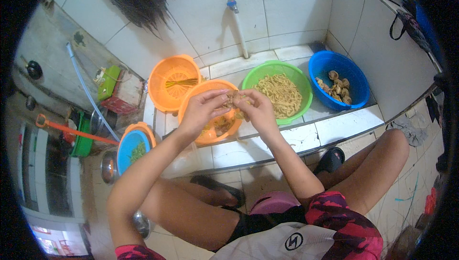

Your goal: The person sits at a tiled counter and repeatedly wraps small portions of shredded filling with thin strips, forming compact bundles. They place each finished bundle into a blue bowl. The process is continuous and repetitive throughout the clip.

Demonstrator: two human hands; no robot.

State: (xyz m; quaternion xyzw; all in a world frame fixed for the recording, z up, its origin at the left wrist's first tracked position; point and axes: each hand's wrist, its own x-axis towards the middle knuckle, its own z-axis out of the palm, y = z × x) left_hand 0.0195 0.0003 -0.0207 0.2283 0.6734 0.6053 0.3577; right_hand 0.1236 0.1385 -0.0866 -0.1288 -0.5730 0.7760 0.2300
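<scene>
My left hand (206, 109) and my right hand (258, 109) meet above the nearer orange basin (184, 112), fingers pinched together. Between their fingertips is a small brownish lump (232, 98), partly covered by the fingers, so its kind is unclear. Yellow and brown scraps (222, 125) lie in the basin below. Just right of my right hand, a green basin (310, 101) holds a heap of pale yellow, noodle-like strips (279, 95). Farther right, several rounded brown lumps (340, 88) sit in a blue basin (318, 59).
Behind, an orange strainer basket (155, 76) holds thin sticks (181, 82). A white-tiled ledge (267, 146) carries the basins. To the left are a light-blue basin (123, 146) with green leaves (138, 152) and an orange handle (79, 130). A tap pipe (240, 33) rises behind.
</scene>
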